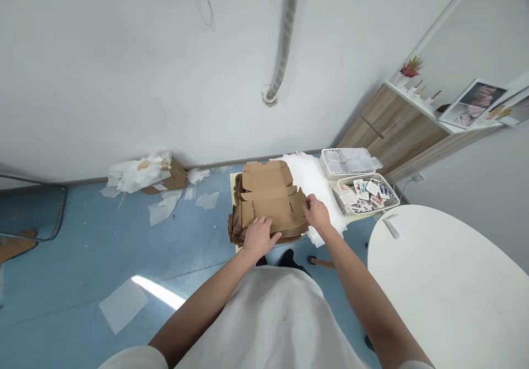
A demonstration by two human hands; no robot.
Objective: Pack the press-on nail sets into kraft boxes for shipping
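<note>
A stack of flattened brown cardboard boxes (268, 184) lies in front of me, with the top sheet unfolded flat and its flaps showing. My left hand (259, 238) rests on the near edge of the top sheet, fingers spread and lying flat. My right hand (316, 212) pinches a side flap at the right edge of the cardboard. White sheets (312, 182) lie just right of the stack, partly beneath its edge.
Two white baskets stand at the right, one with clear packets (351, 161), one with printed cards (363, 194). A round white table (446, 281) is at the near right. A carton (177, 175) with crumpled paper stands by the wall; paper sheets (124, 305) lie on the floor.
</note>
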